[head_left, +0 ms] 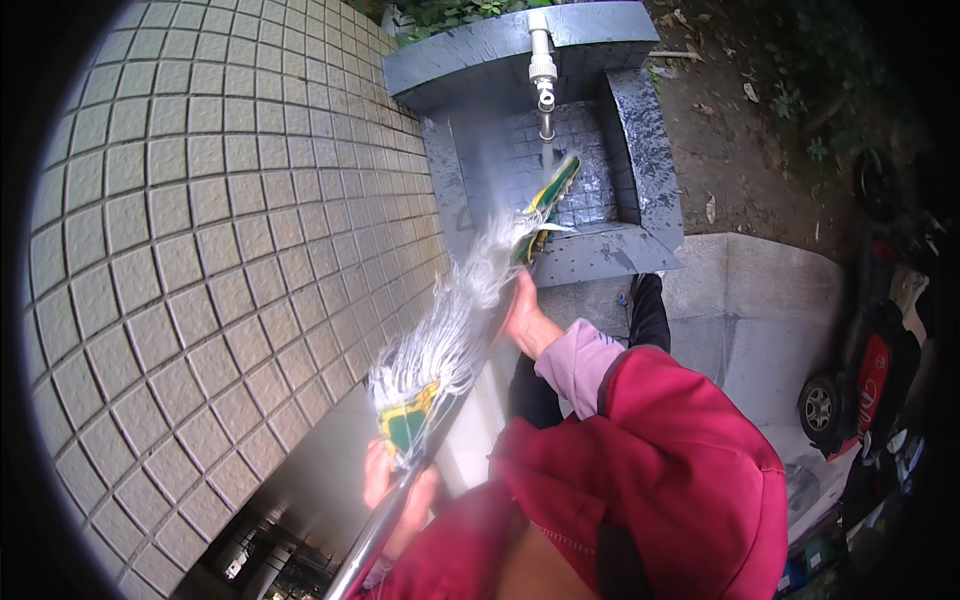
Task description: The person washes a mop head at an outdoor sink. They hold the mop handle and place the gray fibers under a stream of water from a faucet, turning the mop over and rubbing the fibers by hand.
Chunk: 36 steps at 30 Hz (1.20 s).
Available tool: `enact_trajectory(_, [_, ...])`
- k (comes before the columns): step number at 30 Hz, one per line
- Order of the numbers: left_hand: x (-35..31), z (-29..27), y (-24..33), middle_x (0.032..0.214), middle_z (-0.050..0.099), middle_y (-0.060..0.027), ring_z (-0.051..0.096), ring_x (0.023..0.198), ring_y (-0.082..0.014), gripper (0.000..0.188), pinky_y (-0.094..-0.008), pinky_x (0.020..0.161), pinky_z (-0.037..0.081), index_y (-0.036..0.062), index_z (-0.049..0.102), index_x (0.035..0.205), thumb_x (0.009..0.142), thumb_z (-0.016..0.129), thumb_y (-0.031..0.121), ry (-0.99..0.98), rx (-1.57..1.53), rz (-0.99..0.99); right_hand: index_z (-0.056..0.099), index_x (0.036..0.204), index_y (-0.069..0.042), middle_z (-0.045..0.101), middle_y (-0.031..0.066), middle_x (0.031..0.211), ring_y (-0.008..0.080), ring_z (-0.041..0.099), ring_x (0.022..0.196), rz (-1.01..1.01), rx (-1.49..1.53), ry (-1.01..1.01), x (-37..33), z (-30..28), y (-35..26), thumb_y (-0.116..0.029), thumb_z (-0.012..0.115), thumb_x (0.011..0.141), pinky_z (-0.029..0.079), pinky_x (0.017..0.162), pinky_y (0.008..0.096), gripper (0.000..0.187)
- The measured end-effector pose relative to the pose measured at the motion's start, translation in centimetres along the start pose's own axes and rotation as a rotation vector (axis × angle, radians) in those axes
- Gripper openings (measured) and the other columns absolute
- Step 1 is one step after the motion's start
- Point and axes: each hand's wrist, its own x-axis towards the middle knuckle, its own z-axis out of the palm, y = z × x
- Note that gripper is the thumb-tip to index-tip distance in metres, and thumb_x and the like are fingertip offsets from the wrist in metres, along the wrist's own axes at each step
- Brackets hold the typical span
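Observation:
A mop [455, 315] with white strings and green-and-yellow ends slants up toward a grey tiled sink [655, 150]. Its upper end reaches over the basin, below the metal tap [546, 118]. My left hand [395, 495] is closed around the shiny metal pole [372, 545], close to the mop's lower green end; some of its fingers are behind the pole. Farther up, my right hand [528, 318] is closed on the mop beside the strings, near the sink's front edge. The strings partly hide what its fingers press on.
A tiled wall [240, 230] rises close along the left. White piping [541, 55] stands above the basin. Bare soil [750, 150] lies right of the sink, and pale paving [735, 310] below that. At far right is a red-and-black vehicle with a wheel [820, 408].

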Motion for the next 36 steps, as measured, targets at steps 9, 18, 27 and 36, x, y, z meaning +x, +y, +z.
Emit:
enact_trajectory(9, [-7.4, -10.6, 7.1, 0.099, 0.051, -0.0108, 0.052, 0.082, -0.0189, 0.072, -0.0302, 0.075, 0.043, -0.0069, 0.041, 0.115, 0.066, 0.066, 0.038, 0.247, -0.051, -0.232, 0.038, 0.127, -0.010, 0.040, 0.0116, 0.130, 0.0296, 0.037, 0.119, 0.207, 0.182, -0.185, -7.2, 3.2, 11.3, -0.064, 0.039, 0.077, 0.024, 0.101, 0.0466, 0.074])
enact_trajectory(18, [-6.1, -11.1, 10.8, 0.094, 0.053, -0.0128, 0.055, 0.076, -0.0196, 0.073, -0.0283, 0.066, 0.046, -0.0070, 0.038, 0.120, 0.065, 0.061, 0.035, 0.707, -0.269, -0.177, 0.043, 0.113, -0.006, 0.051, 0.0121, 0.112, 0.0268, 0.051, 0.102, 0.185, -0.011, -0.073, -14.8, 7.5, 9.6, -0.044, 0.049, 0.083, 0.042, 0.087, 0.0453, 0.048])
enact_trajectory(27, [7.1, 4.4, 6.2, 0.085, 0.057, -0.0057, 0.052, 0.071, -0.0130, 0.040, -0.0225, 0.065, 0.041, -0.0036, 0.050, 0.106, 0.075, 0.060, 0.020, 0.539, -0.894, -0.381, 0.046, 0.112, -0.003, 0.052, 0.0129, 0.107, 0.0250, 0.054, 0.093, -0.298, -0.564, 0.238, -3.5, 1.4, -6.6, -0.037, 0.048, 0.085, 0.046, 0.079, 0.0397, 0.043])
enact_trajectory(36, [10.7, 8.3, 4.2, 0.095, 0.054, -0.0068, 0.051, 0.086, -0.0133, 0.032, -0.0257, 0.074, 0.042, 0.0004, 0.051, 0.106, 0.085, 0.053, 0.024, 0.573, -1.008, -0.491, 0.050, 0.106, -0.003, 0.055, 0.0087, 0.104, 0.0230, 0.055, 0.087, 0.150, -0.470, 0.152, -8.3, -0.5, -6.6, -0.045, 0.062, 0.074, 0.043, 0.079, 0.0428, 0.054])
